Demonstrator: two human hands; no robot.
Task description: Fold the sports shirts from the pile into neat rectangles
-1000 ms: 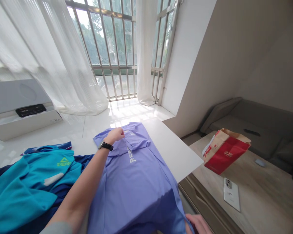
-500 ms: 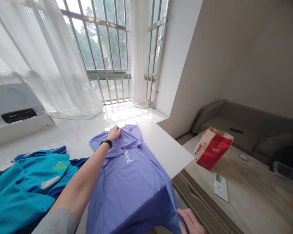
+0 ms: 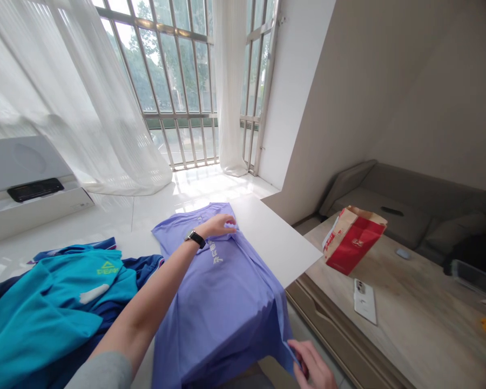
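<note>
A purple T-shirt (image 3: 222, 302) with white lettering lies spread over the white ledge, its lower end hanging past the near edge. My left hand (image 3: 219, 224), with a black watch on the wrist, reaches across it and pinches a bit of cloth near the far right shoulder. At the lower right, my right hand (image 3: 312, 364) is closed on the hem and holds that side out, the cloth opening into a dark fold. To the left is a heap of clothes, topped by a teal shirt (image 3: 52, 308) with yellow-green print, over dark blue garments.
An open white box (image 3: 52, 205) with a black item stands at the far left, below the white curtain (image 3: 105, 135). Right of the ledge (image 3: 271, 227), a lower marble-patterned table (image 3: 421, 319) bears a red paper bag (image 3: 356, 243) and a white phone (image 3: 365, 302). Behind stands a grey sofa (image 3: 409, 194).
My left hand has moved right from the shirt's collar to its right shoulder. My right hand, still on the hem, has shifted slightly left. The view has moved a little.
</note>
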